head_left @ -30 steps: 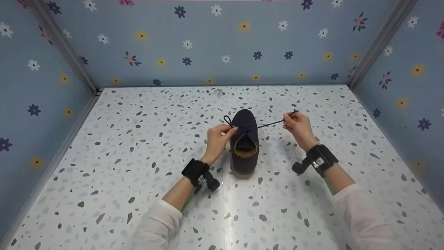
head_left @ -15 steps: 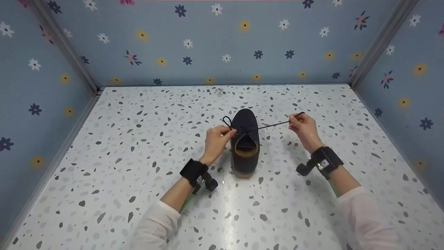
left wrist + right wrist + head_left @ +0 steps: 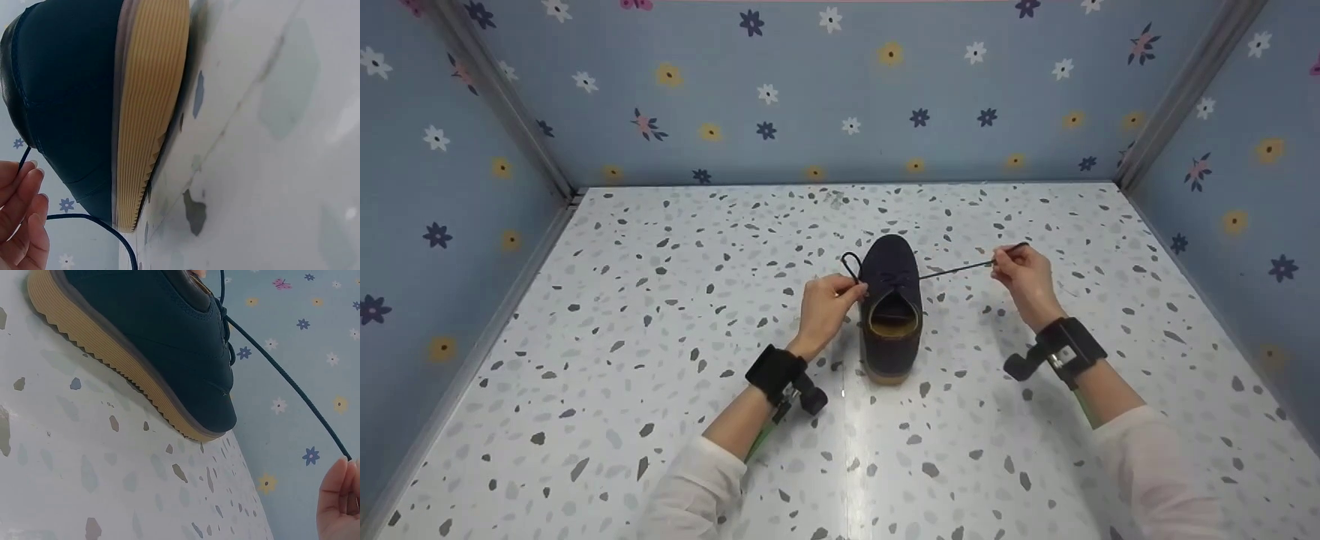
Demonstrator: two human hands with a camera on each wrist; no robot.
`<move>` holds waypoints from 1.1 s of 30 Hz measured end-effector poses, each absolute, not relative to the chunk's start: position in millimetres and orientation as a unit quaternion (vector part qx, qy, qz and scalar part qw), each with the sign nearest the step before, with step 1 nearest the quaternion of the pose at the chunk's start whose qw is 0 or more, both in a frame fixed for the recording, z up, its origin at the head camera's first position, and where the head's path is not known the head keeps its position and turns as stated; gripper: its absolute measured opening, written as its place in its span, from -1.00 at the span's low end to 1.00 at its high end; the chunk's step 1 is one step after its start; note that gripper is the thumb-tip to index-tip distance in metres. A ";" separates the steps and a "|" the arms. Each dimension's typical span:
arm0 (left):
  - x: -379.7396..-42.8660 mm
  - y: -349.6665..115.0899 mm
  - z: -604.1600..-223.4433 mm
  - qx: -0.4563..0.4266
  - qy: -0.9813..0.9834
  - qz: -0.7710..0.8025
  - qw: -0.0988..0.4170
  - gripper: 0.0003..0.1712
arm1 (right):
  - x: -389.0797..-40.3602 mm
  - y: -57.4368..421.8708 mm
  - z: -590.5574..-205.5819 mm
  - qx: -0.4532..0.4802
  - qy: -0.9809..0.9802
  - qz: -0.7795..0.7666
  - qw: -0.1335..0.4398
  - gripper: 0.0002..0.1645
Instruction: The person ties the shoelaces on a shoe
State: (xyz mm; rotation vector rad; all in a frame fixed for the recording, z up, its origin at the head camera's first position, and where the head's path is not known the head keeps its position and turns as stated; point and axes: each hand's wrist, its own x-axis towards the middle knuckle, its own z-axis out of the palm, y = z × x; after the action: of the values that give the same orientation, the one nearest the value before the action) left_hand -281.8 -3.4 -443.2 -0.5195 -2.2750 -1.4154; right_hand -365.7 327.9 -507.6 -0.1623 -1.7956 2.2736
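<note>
A dark navy shoe [image 3: 889, 259] with a ribbed tan sole [image 3: 149, 101] stands upright on the speckled tabletop, toe pointing away from me. Beside its left edge, my left hand [image 3: 826, 306] pinches one dark shoelace [image 3: 90, 216] between thumb and fingertips; the lace's loose part curves out past the fingers. Off to the right, my right hand [image 3: 1026, 281] pinches the other shoelace [image 3: 292, 385], which runs taut and straight from the lacing to the fingertips. In the right wrist view, the laces cross at a knot [image 3: 224, 314] at the top of the eyelets.
The white tabletop [image 3: 660, 420] with grey specks extends around the shoe. Blue flowered panels [image 3: 810, 90] close off the back and both sides, with grey metal posts [image 3: 499, 97] at the corners. Each wrist wears a black strap [image 3: 776, 373] with a camera.
My right hand has moved outward to the right, drawing its lace longer. The left hand has shifted slightly left, away from the lacing. The shoe stays in place.
</note>
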 end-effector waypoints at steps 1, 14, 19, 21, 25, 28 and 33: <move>-281.9 -3.7 -443.0 -0.189 -0.816 -0.505 0.208 -0.85 | -364.9 328.2 -507.6 -0.055 -0.614 0.778 0.121 -0.51; -283.4 -8.6 -444.3 -0.189 -0.830 -0.479 0.214 -0.79 | -353.0 333.9 -509.5 -0.061 -0.617 0.775 0.123 -0.52; -283.4 -10.0 -444.6 -0.186 -0.836 -0.470 0.215 -0.78 | -351.2 333.7 -509.8 -0.075 -0.624 0.768 0.127 -0.51; -283.3 -10.2 -444.3 -0.184 -0.836 -0.470 0.216 -0.80 | -351.0 333.8 -509.4 -0.077 -0.627 0.764 0.129 -0.51; -283.1 -10.9 -443.5 -0.180 -0.838 -0.469 0.214 -0.82 | -350.7 334.5 -508.7 -0.072 -0.626 0.765 0.133 -0.51; -283.1 -12.0 -443.3 -0.175 -0.842 -0.465 0.211 -0.80 | -350.6 334.1 -508.8 -0.071 -0.624 0.766 0.138 -0.51; -283.0 -13.6 -442.4 -0.173 -0.843 -0.462 0.212 -0.77 | -348.5 333.3 -506.5 -0.078 -0.634 0.757 0.137 -0.49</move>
State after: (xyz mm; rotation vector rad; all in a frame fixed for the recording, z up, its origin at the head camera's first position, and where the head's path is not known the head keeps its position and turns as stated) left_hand -283.0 -13.6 -442.4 -0.4812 -2.3428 -1.2837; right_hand -348.5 333.3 -506.5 -0.2256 -1.8354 2.1893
